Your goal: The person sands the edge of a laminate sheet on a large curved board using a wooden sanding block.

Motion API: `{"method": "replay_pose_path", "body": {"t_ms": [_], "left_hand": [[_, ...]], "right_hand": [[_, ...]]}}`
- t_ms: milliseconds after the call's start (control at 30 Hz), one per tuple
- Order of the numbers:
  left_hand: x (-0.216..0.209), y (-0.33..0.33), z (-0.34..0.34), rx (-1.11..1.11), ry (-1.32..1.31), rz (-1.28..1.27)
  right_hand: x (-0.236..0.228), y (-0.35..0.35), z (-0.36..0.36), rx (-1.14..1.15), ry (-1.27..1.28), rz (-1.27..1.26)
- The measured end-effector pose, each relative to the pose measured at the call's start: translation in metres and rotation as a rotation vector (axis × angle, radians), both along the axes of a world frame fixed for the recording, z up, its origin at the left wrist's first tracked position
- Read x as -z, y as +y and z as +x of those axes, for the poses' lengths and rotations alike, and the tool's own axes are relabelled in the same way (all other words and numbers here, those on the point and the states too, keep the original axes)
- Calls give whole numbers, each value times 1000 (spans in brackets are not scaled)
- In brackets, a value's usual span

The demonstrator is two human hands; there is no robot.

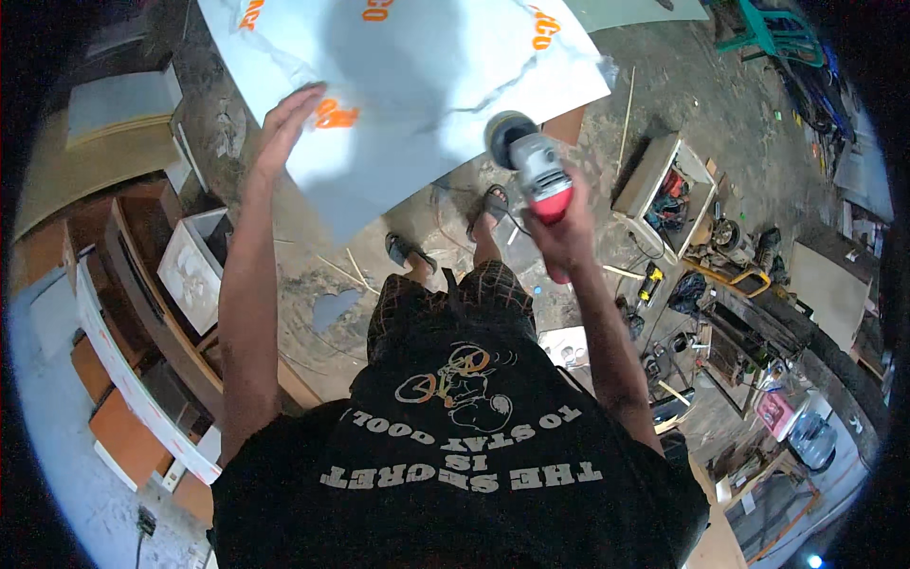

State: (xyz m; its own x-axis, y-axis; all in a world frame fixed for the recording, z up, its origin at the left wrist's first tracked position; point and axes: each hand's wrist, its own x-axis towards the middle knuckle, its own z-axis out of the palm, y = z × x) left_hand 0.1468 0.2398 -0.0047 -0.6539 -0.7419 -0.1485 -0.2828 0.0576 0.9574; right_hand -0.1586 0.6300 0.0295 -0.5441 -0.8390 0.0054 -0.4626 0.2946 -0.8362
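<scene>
In my right hand (566, 228) is an angle grinder (540, 171) with a grey head and a red body. My fingers wrap round its body, and its round disc (505, 138) is at the near right edge of a large white sheet (398, 142). Whether the disc touches the sheet or spins, I cannot tell. My left hand (292, 119) lies with fingers stretched out on the sheet's left edge, beside an orange printed mark. Clear plastic film partly covers the sheet, and a dark shadow falls across its middle.
On the floor to the right stands an open wooden box (666, 199) with tools and cords inside. A yellow-and-black tool (650, 283) lies nearby. Wooden cabinet parts (142, 275) and a white drawer (194, 270) crowd the left. A green plastic chair (773, 33) stands far right.
</scene>
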Motion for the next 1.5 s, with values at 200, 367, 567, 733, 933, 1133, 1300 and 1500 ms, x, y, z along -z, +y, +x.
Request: {"method": "replay_pose_path", "body": {"t_ms": [200, 367, 567, 733, 933, 1133, 1300, 1500], "left_hand": [[-6, -18, 13, 74, -117, 9], [-36, -31, 54, 220, -206, -160], [31, 29, 219, -300, -35, 112], [203, 212, 391, -528, -235, 300], [286, 446, 460, 172, -787, -438], [223, 445, 425, -509, -565, 826], [184, 349, 392, -563, -400, 811], [201, 294, 370, -543, -233, 673]], "right_hand": [[-11, -14, 150, -345, -121, 199], [-5, -18, 220, -617, -142, 78], [-4, 21, 206, -379, 19, 48], [-29, 36, 193, 3, -33, 206], [-34, 11, 204, 60, 25, 214], [-34, -19, 238, -196, 11, 133], [-23, -17, 232, -252, 118, 162], [-28, -7, 169, -191, 100, 153]]}}
